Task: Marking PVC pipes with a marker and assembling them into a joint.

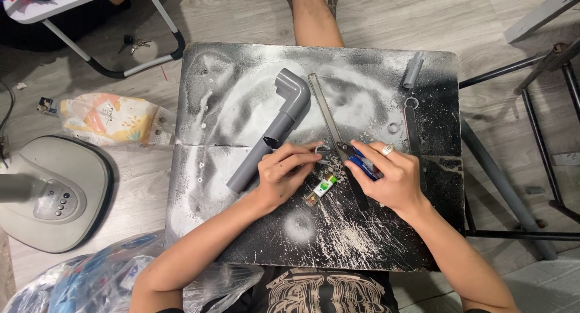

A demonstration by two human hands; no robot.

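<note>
The left hand (pixel 284 171) has its fingers drawn together, pinching a small pale ring-like piece (pixel 318 148) at their tips, while the right hand (pixel 386 174), a ring on one finger, is clenched around the blue handles of a pair of pliers (pixel 356 159) whose dark jaws point toward that piece. Both work over the middle of a black board (pixel 241 77) streaked with white dust and scratches. Far left on the wooden floor stands the grey base of a fan (pixel 54 192), with a printed plastic packet (pixel 106 118) just above it and keys (pixel 134 44) near a folding table's leg. On the board, a grey pipe with an elbow fitting (pixel 275 129) lies diagonally, its lower part beside the left wrist. A long metal ruler (pixel 323 110) runs down toward the pliers. A small green-labelled lighter (pixel 321 189) lies between the two hands. Toward the right edge sit a short grey tube (pixel 413 70) and, below it, a slim dark tool (pixel 412 122).
</note>
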